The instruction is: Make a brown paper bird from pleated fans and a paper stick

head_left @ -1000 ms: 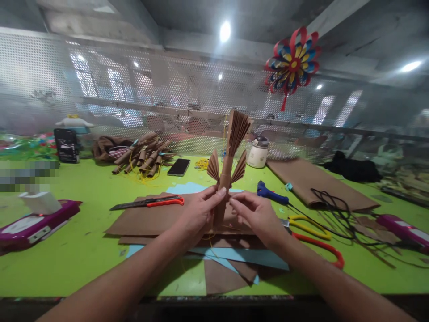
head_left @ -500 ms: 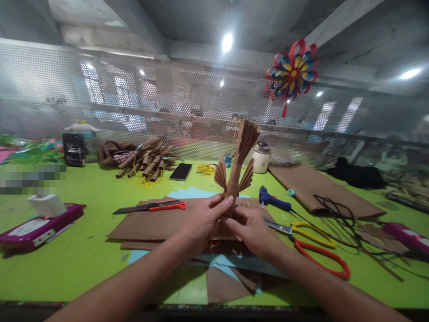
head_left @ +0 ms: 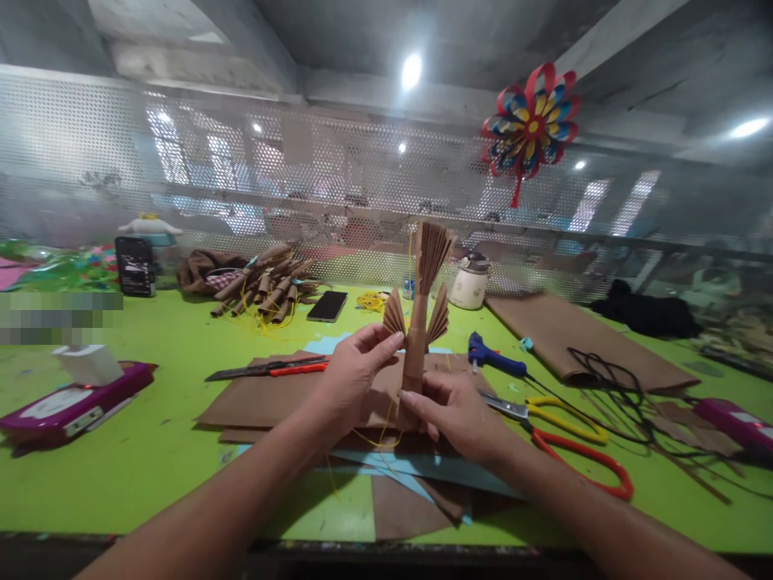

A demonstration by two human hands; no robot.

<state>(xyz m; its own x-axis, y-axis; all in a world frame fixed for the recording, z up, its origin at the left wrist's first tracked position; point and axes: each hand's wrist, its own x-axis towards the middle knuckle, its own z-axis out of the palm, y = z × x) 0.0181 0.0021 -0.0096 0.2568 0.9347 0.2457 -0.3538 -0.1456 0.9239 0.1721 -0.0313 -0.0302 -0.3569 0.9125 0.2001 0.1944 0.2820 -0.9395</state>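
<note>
Upright between my hands stands a brown paper figure (head_left: 415, 348), a rolled tube with a pleated fan on top and a smaller pleated fan on each side. My right hand (head_left: 452, 411) grips the tube low down, thumb across its front. My left hand (head_left: 365, 362) is closed, thumb and fingers together at the lower end of the left side fan; their exact contact is partly hidden. A thin yellow string (head_left: 383, 445) hangs in a loop below the figure. Brown paper sheets (head_left: 259, 403) lie under my hands, over light blue paper.
A utility knife (head_left: 299, 367) lies left of my hands. To the right are a blue glue gun (head_left: 495, 358), its black cord, and large scissors (head_left: 580, 463). Rolled paper pieces (head_left: 271, 282), a phone (head_left: 327, 306) and a white jar (head_left: 469, 282) are farther back.
My left hand has shifted left off the tube to the side fan. The figure has moved slightly left and stands straighter. More yellow string shows below it.
</note>
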